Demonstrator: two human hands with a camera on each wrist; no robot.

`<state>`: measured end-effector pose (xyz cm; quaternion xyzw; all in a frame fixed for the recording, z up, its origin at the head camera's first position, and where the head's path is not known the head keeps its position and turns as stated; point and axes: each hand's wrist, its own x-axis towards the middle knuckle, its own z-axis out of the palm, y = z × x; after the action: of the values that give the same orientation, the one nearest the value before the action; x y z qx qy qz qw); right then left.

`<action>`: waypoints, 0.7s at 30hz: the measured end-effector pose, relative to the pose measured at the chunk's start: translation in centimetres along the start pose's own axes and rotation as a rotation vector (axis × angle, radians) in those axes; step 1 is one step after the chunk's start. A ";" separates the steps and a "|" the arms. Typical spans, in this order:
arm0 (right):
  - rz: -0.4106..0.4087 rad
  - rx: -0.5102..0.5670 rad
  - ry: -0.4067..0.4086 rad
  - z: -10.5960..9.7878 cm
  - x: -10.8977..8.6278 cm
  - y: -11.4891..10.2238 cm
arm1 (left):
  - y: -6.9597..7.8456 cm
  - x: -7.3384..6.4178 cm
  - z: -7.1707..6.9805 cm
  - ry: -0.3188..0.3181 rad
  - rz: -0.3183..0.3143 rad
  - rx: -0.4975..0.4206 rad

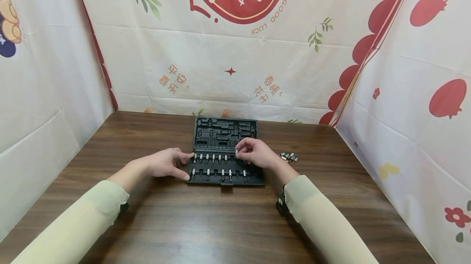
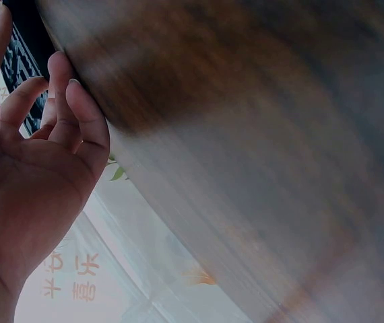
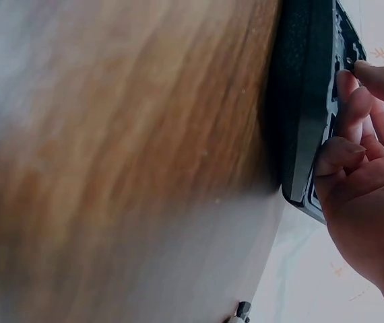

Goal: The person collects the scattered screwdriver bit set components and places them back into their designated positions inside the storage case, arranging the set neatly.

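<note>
An unfolded black plastic socket case (image 1: pixel 215 181) lies on the table, its lid (image 1: pixel 206 133) laid back behind the base. Two rows of silver bit sockets (image 1: pixel 208 173) stand upright in the base. My left hand (image 1: pixel 165 163) rests at the case's left side, thumb at the front corner and fingers relaxed along the edge. Over the right part of the back row, my right hand (image 1: pixel 255 153) pinches a small silver bit socket (image 1: pixel 236 152) between thumb and fingertips. In the right wrist view those fingertips are down at the tray, and the piece itself is hidden.
A small pile of loose silver bit sockets (image 1: pixel 288 157) lies on the brown wooden table (image 1: pixel 176 223), right of the case. Printed cloth (image 1: pixel 220 51) hangs behind the table and on both sides.
</note>
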<state>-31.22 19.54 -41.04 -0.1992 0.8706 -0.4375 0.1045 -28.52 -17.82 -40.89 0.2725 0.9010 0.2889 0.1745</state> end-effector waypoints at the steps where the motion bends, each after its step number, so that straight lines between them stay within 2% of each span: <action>1: -0.002 -0.006 -0.002 0.1 0.0 0.0 | 0.0 0.0 0.0 0.000 0.001 0.000; 9: 0.018 -0.060 -0.014 0.3 0.4 -0.2 | 0.0 0.1 0.0 0.004 0.003 0.008; 21: 0.072 -0.215 -0.012 1.1 0.6 -0.5 | 0.2 0.0 0.0 -0.001 0.004 0.007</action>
<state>-31.28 18.21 -41.31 -0.1806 0.9184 -0.3366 0.1035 -28.47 -17.71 -40.81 0.2753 0.9014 0.2857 0.1735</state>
